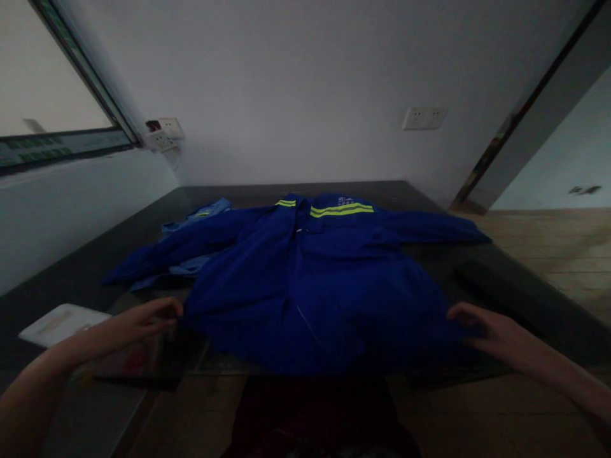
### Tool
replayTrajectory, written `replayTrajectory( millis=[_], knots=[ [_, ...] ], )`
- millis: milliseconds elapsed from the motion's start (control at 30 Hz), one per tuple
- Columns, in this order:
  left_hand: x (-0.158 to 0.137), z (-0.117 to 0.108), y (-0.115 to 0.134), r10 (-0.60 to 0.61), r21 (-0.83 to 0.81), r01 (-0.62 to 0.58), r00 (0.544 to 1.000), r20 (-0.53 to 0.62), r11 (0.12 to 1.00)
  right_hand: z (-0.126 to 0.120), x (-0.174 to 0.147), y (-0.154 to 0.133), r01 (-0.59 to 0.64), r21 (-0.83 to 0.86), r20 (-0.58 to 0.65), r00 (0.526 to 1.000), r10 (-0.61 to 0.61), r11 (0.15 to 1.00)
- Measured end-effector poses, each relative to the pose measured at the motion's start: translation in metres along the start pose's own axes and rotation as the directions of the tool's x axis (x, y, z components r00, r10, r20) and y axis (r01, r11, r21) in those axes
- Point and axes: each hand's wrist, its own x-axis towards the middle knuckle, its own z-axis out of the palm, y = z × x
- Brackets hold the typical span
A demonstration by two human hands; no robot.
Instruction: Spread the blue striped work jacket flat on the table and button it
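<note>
A dark blue work jacket (310,280) with yellow-green stripes lies spread on the dark table (382,189), its collar away from me and its sleeves out to both sides. Pinched at the jacket's lower left edge is my left hand (153,317). On the opposite side, my right hand (482,324) grips the lower right edge between thumb and fingers. The hem bulges slightly upward between my hands. Under the left sleeve lies a lighter blue garment (191,264), partly covered.
A white flat item (64,323) rests on the table beyond my left forearm. Toward the right edge lies a long black object (491,289). Behind the table rises a wall with a socket plate (424,118); a window frame (71,143) is at the left.
</note>
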Motion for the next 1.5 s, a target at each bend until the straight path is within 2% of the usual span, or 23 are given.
replayTrajectory(
  millis=[67,167,233,300,333,400,433,500,633,733,800,867,933,1000,1067,1133,1233,1333,1400,1433,1500],
  knots=[
    [-0.005,0.013,0.0,0.039,0.075,-0.044,0.997,0.064,0.996,-0.006,-0.006,-0.003,0.008,0.001,-0.019,1.0,-0.008,1.0],
    [-0.011,0.033,0.026,0.136,0.142,-0.14,0.99,0.036,0.98,-0.019,-0.008,-0.029,0.012,-0.044,-0.187,0.982,-0.02,0.999],
    [-0.013,0.048,0.05,0.223,0.126,-0.243,0.963,0.151,0.962,-0.02,-0.006,-0.057,0.03,-0.083,-0.31,0.949,-0.054,0.996],
    [-0.014,0.066,0.069,0.287,0.143,-0.323,0.931,0.227,0.935,-0.008,-0.002,-0.088,0.097,-0.103,-0.301,0.946,-0.124,0.99],
    [-0.014,0.074,0.075,0.295,0.184,-0.339,0.927,0.231,0.923,0.002,0.002,-0.104,0.156,-0.093,-0.213,0.962,-0.173,0.983],
    [-0.016,0.087,0.082,0.255,0.319,-0.309,0.946,0.199,0.896,0.026,0.009,-0.134,0.283,-0.07,0.04,0.959,-0.281,0.956],
    [-0.017,0.092,0.083,0.212,0.391,-0.265,0.962,0.174,0.881,0.038,0.014,-0.147,0.32,-0.082,0.116,0.944,-0.31,0.944],
    [-0.021,0.096,0.083,0.092,0.5,-0.149,0.986,0.137,0.853,0.062,0.022,-0.167,0.326,-0.136,0.184,0.936,-0.299,0.936],
    [-0.037,0.091,0.085,-0.126,0.552,0.017,0.979,0.159,0.834,0.097,0.035,-0.187,0.297,-0.162,0.188,0.945,-0.266,0.941],
    [-0.048,0.085,0.085,-0.177,0.541,0.056,0.968,0.175,0.839,0.109,0.04,-0.191,0.333,-0.048,0.194,0.928,-0.319,0.942],
    [-0.052,0.081,0.081,-0.187,0.522,0.073,0.968,0.17,0.85,0.108,0.043,-0.194,0.375,0.093,0.174,0.906,-0.386,0.922],
    [-0.053,0.077,0.076,-0.171,0.485,0.071,0.971,0.165,0.872,0.099,0.048,-0.2,0.428,0.184,0.086,0.889,-0.449,0.885],
    [-0.05,0.075,0.069,-0.148,0.461,0.073,0.98,0.129,0.884,0.089,0.055,-0.21,0.484,0.139,-0.004,0.873,-0.488,0.864],
    [-0.044,0.074,0.062,-0.119,0.475,0.082,0.992,0.05,0.876,0.083,0.063,-0.223,0.537,-0.019,-0.015,0.843,-0.537,0.843],
    [-0.036,0.075,0.053,-0.059,0.513,0.069,0.998,-0.036,0.856,0.085,0.071,-0.237,0.619,-0.202,0.051,0.781,-0.623,0.759],
    [-0.03,0.078,0.046,0.023,0.54,0.03,0.996,-0.091,0.841,0.096,0.08,-0.251,0.718,-0.331,0.137,0.679,-0.721,0.613],
    [-0.025,0.084,0.04,0.099,0.523,-0.003,0.983,-0.155,0.852,0.122,0.093,-0.268,0.831,-0.395,0.266,0.511,-0.817,0.391],
    [-0.025,0.086,0.039,0.08,0.468,0.022,0.977,-0.198,0.883,0.148,0.107,-0.278,0.885,-0.387,0.349,0.399,-0.848,0.258],
    [-0.025,0.085,0.039,0.012,0.439,0.081,0.978,-0.206,0.895,0.158,0.115,-0.282,0.902,-0.355,0.365,0.376,-0.852,0.246],
    [-0.025,0.084,0.037,-0.018,0.421,0.106,0.978,-0.208,0.901,0.16,0.118,-0.284,0.902,-0.327,0.349,0.393,-0.851,0.283],
    [-0.025,0.081,0.033,-0.026,0.358,0.102,0.978,-0.209,0.928,0.156,0.124,-0.287,0.868,-0.232,0.249,0.49,-0.835,0.44]
  ],
)
